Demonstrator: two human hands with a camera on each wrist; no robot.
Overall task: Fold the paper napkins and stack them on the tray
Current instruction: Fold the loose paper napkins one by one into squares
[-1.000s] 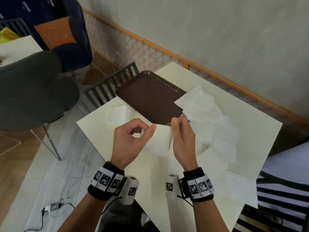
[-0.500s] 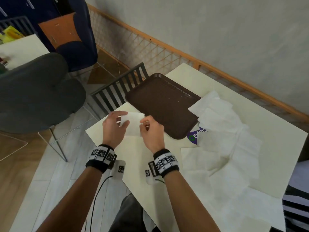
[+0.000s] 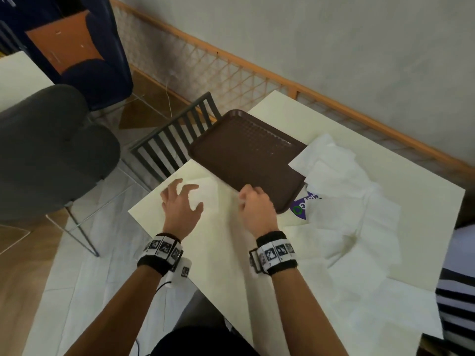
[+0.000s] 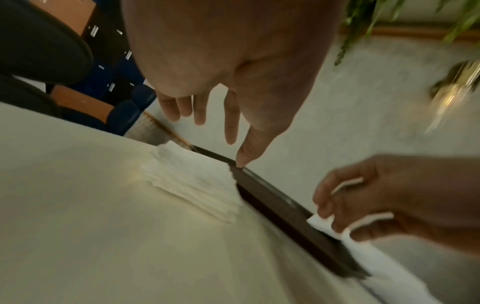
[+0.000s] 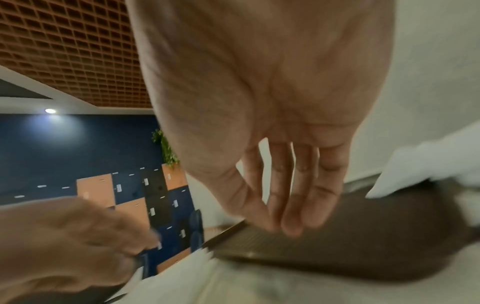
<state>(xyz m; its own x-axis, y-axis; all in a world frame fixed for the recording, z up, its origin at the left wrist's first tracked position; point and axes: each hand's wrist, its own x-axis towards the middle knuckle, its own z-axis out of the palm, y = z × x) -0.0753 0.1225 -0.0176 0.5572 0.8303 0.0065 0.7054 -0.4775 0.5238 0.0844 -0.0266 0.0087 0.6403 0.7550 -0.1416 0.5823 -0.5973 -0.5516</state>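
A brown tray (image 3: 246, 160) lies bare at the far left of the cream table (image 3: 231, 265). A small stack of folded white napkins (image 3: 208, 194) lies on the table against the tray's left side (image 4: 280, 207). My left hand (image 3: 185, 199) hovers just above that stack (image 4: 192, 181) with fingers spread, holding nothing. My right hand (image 3: 250, 199) sits at the tray's near edge, fingers loosely bent; the right wrist view shows nothing in it (image 5: 283, 222). Several unfolded napkins (image 3: 341, 199) are spread over the right half of the table.
A black slatted chair back (image 3: 174, 145) and a grey chair (image 3: 51, 155) stand left of the table. A wooden lattice rail (image 3: 257, 80) runs along the wall. A purple sticker (image 3: 300, 208) shows by the tray's corner. Striped cloth (image 3: 455, 291) is at the right edge.
Both hands held a folded napkin near the table's left corner; it now lies on the stack. The left hand has let go and spread; the right hand has shifted right to the tray.
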